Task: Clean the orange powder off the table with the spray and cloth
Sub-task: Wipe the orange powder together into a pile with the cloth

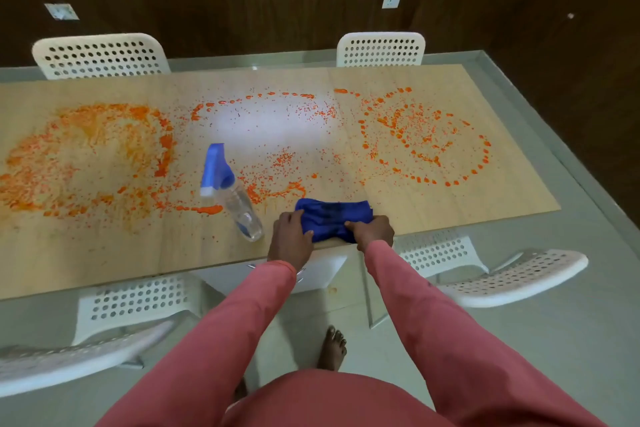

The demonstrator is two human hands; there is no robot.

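Cloth point(333, 220) lies crosswise, hands point(290, 239) gripping ends.

The near edge of the blue cloth point(334, 220) is hidden under the curled fingers point(353, 226) of the right hand point(374, 231) and beneath the left hand point(291, 241), so the fingertips' grip underneath cannot be made out. Left of the fingers, the orange powder point(90, 156) and the table point(104, 253) run off the picture's left edge. Beside the left hand's fingers, the clear spray bottle point(239, 210) is too transparent to show its liquid level.
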